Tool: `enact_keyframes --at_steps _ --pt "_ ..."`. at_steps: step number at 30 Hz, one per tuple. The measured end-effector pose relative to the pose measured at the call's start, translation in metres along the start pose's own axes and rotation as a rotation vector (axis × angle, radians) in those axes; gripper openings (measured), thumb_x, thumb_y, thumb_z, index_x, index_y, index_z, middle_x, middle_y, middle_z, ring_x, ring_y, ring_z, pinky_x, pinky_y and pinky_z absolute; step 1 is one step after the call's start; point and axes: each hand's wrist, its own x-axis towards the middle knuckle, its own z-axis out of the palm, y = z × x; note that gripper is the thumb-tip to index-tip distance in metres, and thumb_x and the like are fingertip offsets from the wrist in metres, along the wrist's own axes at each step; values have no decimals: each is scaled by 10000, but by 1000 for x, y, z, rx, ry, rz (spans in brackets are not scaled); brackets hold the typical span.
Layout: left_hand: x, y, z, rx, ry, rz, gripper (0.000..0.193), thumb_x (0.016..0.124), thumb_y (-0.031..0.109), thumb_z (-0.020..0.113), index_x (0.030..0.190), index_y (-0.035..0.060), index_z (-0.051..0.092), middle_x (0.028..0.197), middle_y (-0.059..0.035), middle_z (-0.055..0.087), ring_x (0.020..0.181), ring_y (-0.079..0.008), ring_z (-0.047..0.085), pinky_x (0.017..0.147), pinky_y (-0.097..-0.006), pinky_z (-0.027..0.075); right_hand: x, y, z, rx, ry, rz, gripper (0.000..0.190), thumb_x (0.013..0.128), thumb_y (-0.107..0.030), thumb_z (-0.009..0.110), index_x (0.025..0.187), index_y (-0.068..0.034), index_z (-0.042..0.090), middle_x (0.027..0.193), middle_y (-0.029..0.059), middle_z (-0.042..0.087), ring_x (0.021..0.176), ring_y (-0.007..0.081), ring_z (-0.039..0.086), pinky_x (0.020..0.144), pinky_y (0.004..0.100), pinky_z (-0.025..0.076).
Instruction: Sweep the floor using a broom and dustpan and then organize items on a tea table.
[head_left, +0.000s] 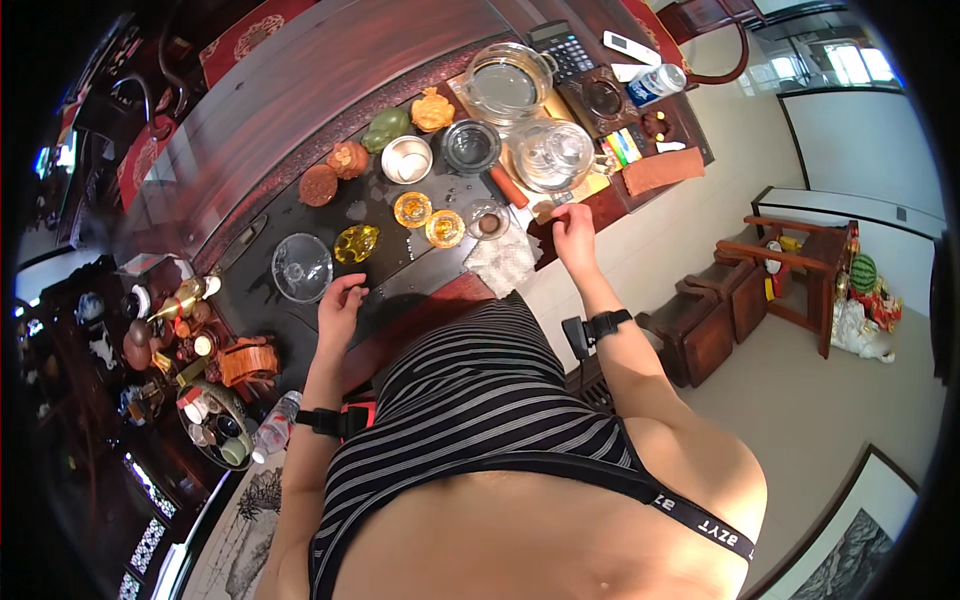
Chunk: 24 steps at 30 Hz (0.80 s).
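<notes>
My left hand (341, 309) hovers over the front edge of the dark tea tray (382, 262), fingers apart and nothing in them. Beside it are a round clear glass dish or lid (301, 268) and a small glass vessel with yellow contents (356, 244). My right hand (575, 238) is at the table's right front edge, fingers curled; whether they pinch anything is unclear. Left of it lies a crumpled white cloth (504, 262), below a clear glass piece with a brown centre (487, 220). Two small glass cups (412, 209) (445, 228) hold amber liquid.
Behind the cups stand a metal cup (407, 160), a dark glass bowl (471, 146) and several tea pet figurines (386, 130). A glass teapot (553, 154), a glass pot (508, 82), a calculator (561, 49) and a can (656, 84) crowd the right. A plastic bottle (277, 426) lies left.
</notes>
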Motion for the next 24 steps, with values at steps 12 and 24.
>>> enact_keyframes --at_steps 12,24 --pt "39 28 29 71 -59 151 214 925 18 524 1130 22 584 1083 -51 635 954 -140 637 815 -248 487 49 -162 52 166 -272 -482 683 718 -25 690 1330 -42 387 1241 187 444 1168 365 465 974 403 422" --pt "58 40 38 117 -58 246 278 852 -66 563 1114 23 590 1058 -85 594 924 -159 634 775 -252 508 99 -182 99 78 -346 -552 834 558 -55 806 1288 -45 404 1299 188 457 1248 350 430 1080 444 318"
